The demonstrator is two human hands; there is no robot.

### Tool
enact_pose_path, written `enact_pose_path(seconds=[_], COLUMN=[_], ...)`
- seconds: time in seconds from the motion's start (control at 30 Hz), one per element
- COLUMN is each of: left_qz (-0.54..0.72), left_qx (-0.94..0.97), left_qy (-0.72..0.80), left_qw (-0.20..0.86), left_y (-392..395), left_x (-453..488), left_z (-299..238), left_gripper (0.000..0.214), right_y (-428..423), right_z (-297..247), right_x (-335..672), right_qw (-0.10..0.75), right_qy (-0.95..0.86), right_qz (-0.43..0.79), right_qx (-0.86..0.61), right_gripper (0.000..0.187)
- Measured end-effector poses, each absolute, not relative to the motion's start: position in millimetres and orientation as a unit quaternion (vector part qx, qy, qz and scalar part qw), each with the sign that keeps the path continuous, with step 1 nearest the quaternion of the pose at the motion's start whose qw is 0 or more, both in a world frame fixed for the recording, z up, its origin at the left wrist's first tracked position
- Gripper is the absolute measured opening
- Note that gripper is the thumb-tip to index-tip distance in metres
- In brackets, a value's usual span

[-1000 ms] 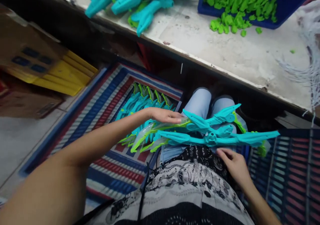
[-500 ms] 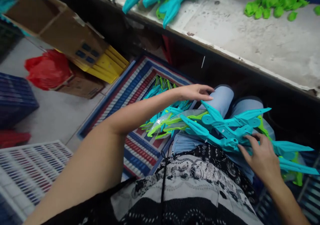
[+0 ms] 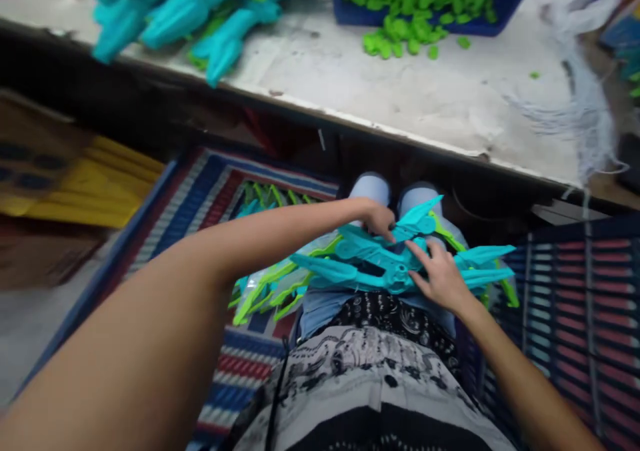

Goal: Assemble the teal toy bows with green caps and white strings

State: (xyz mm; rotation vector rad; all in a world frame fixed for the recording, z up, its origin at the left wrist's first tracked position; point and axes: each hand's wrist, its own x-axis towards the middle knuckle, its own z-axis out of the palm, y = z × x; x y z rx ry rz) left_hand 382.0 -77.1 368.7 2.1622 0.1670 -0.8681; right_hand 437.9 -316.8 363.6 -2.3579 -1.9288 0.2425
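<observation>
Turquoise, long-limbed plastic pieces (image 3: 363, 247) with lime-green strips (image 3: 245, 309) lie across a denim-clad lap (image 3: 320, 307), long axis running sideways, below the white table (image 3: 310, 57)'s near edge. The right hand (image 3: 437, 274), nearer the round hub (image 3: 400, 274), parts thumb and forefinger beside it; the left hand (image 3: 379, 219), fingers curled, meets the knee-side edge, grip unclear.

A white, worn table (image 3: 450, 97) is set across the front, dark shade (image 3: 55, 71) is cast below it, and grey floor (image 3: 30, 327) is seen at left.
</observation>
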Motion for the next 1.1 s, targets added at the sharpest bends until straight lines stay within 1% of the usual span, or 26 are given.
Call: enact_pose_path(seconds=[0.1, 0.17, 0.23, 0.3, 0.37, 0.43, 0.53, 0.57, 0.63, 0.67, 0.73, 0.8, 0.83, 0.87, 0.93, 1.03, 1.1], left_qz=[-0.4, -0.386, -0.349, -0.314, -0.304, -0.308, -0.299, -0.275, -0.178, -0.12, -0.037, -0.025, -0.034, -0.042, -0.048, -0.04, -0.029], left_qx=[0.822, 0.83, 0.871, 0.908, 0.924, 0.927, 0.931, 0.94, 0.969, 0.98, 0.987, 0.983, 0.979, 0.977, 0.973, 0.968, 0.964], left_qy=[0.041, 0.036, 0.053, 0.074, 0.062, 0.021, -0.013, -0.01, 0.011, 0.03, 0.082, 0.133, 0.15, 0.158, 0.16, 0.145, 0.131], left_qw=[0.404, 0.402, 0.343, 0.267, 0.224, 0.211, 0.207, 0.2, 0.172, 0.156, 0.131, 0.127, 0.131, 0.139, 0.161, 0.2, 0.231], left_y=[-92.5, -90.1, -78.5, -65.6, -60.4, -66.3, -85.9, -91.7, -99.0, -100.3, -99.4, -95.6, -93.4, -91.4, -88.7, -88.5, -89.4], left_x=[383.9, 385.4, 394.7, 412.3, 433.2, 450.8, 462.4, 461.3, 451.6, 443.4, 423.1, 402.5, 393.8, 386.9, 379.0, 379.5, 383.1], left_z=[363.6, 364.3, 369.7, 377.7, 384.2, 385.5, 378.6, 375.6, 370.5, 368.5, 365.3, 362.0, 360.1, 358.2, 354.1, 346.7, 341.3], left_gripper=[0.043, 0.042, 0.046, 0.056, 0.065, 0.068, 0.067, 0.066, 0.067, 0.067, 0.07, 0.075, 0.076, 0.076, 0.072, 0.061, 0.059], right_y=[-318.6, -318.9, -316.5, -310.8, -303.6, -297.9, -295.5, -295.2, -290.3, -283.5, -256.4, -209.5, -180.0, -148.2, -83.5, -2.7, 33.2], right_z=[368.8, 372.6, 375.9, 378.3, 379.6, 380.6, 387.2, 392.4, 408.5, 418.8, 440.3, 456.9, 461.6, 463.6, 460.7, 447.1, 438.5], right_x=[435.4, 434.3, 434.7, 436.6, 439.2, 441.1, 443.6, 446.0, 456.9, 466.7, 496.1, 536.8, 559.6, 582.7, 625.6, 672.4, 691.1], right_qw=[0.025, 0.03, 0.027, 0.022, 0.024, 0.025, 0.003, -0.01, -0.03, -0.022, 0.041, 0.134, 0.154, 0.156, 0.134, 0.117, 0.112], right_qy=[-0.614, -0.609, -0.616, -0.632, -0.641, -0.636, -0.622, -0.622, -0.639, -0.652, -0.661, -0.618, -0.587, -0.559, -0.529, -0.5, -0.497], right_qz=[0.125, 0.171, 0.226, 0.276, 0.32, 0.357, 0.386, 0.391, 0.394, 0.387, 0.337, 0.234, 0.173, 0.11, 0.041, -0.006, -0.016], right_qx=[-0.779, -0.774, -0.754, -0.724, -0.697, -0.684, -0.682, -0.678, -0.66, -0.652, -0.669, -0.738, -0.776, -0.807, -0.837, -0.858, -0.86], right_gripper=[0.048, 0.043, 0.043, 0.046, 0.046, 0.051, 0.067, 0.071, 0.073, 0.071, 0.057, 0.039, 0.035, 0.033, 0.033, 0.034, 0.034])
